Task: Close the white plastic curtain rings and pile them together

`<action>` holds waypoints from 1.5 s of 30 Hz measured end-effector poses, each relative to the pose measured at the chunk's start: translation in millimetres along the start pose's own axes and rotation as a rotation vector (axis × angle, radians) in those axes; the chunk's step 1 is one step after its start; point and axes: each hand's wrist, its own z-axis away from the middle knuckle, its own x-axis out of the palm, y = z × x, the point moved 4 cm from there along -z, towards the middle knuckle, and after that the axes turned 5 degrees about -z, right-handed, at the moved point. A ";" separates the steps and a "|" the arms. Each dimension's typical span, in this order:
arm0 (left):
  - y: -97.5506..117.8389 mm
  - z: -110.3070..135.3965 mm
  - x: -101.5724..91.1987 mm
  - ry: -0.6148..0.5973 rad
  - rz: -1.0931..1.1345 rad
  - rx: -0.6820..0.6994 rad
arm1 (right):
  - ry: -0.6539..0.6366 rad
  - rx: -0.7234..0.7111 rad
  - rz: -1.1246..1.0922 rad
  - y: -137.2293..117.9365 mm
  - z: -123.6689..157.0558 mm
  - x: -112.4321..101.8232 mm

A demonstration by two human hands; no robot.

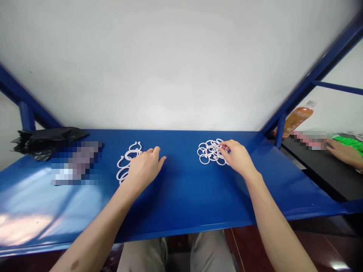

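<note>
Several white C-shaped rings with small ball ends (123, 162) lie in a loose group on the left of the blue table (181, 204). My left hand (147, 162) is over the right side of this group, thumb apart and fingers stretched, partly covering some rings. To the right is a heap of overlapping white rings (204, 158). My right hand (236, 153) reaches into that heap from the right, its thumb and forefinger pinched at a white ring. The exact spot of the pinch is partly hidden by the fingers.
A black plastic bag (51, 139) and a blurred-out flat object (82, 160) lie at the left. Blue frame bars (300, 90) rise at the right. Beyond them are a tilted bottle (297, 119), another person's hand (344, 153) and bright green material (347, 142) on a black surface.
</note>
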 end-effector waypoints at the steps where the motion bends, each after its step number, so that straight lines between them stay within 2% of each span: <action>1: 1.3 0.4 1.4 -0.014 -0.007 0.004 | -0.015 -0.003 0.004 0.8 0.0 0.1; 6: 8.2 -1.9 10.0 -0.013 0.110 0.063 | -0.067 -0.022 -0.034 -6.5 0.7 3.9; 11: 17.4 -4.5 12.7 0.081 0.458 0.265 | -0.134 -0.002 -0.129 -15.5 2.3 8.7; 14: 20.8 -3.5 10.9 0.132 0.539 0.362 | -0.159 -0.026 -0.125 -18.3 3.3 10.6; 19: 16.1 -4.4 9.7 0.167 0.400 0.375 | -0.177 -0.094 -0.088 -16.1 4.3 13.7; 25: 2.7 -2.8 14.7 0.044 0.178 0.306 | -0.166 -0.109 -0.079 -17.4 5.3 12.6; 30: 0.0 -1.5 18.2 -0.047 0.203 0.343 | -0.126 -0.072 -0.077 -21.8 5.0 6.8; 34: 7.5 -2.3 16.7 -0.034 0.289 0.402 | -0.042 -0.082 -0.080 -25.4 3.8 3.2; 39: 25.0 0.4 10.2 0.016 0.516 0.469 | 0.025 -0.213 -0.141 -50.7 7.3 9.5; 42: 35.7 1.7 9.2 0.038 0.671 0.465 | -0.078 -0.318 -0.259 -77.2 15.7 23.7; 45: 43.7 1.3 12.9 0.041 0.787 0.423 | -0.227 -0.320 -0.349 -96.3 24.9 40.7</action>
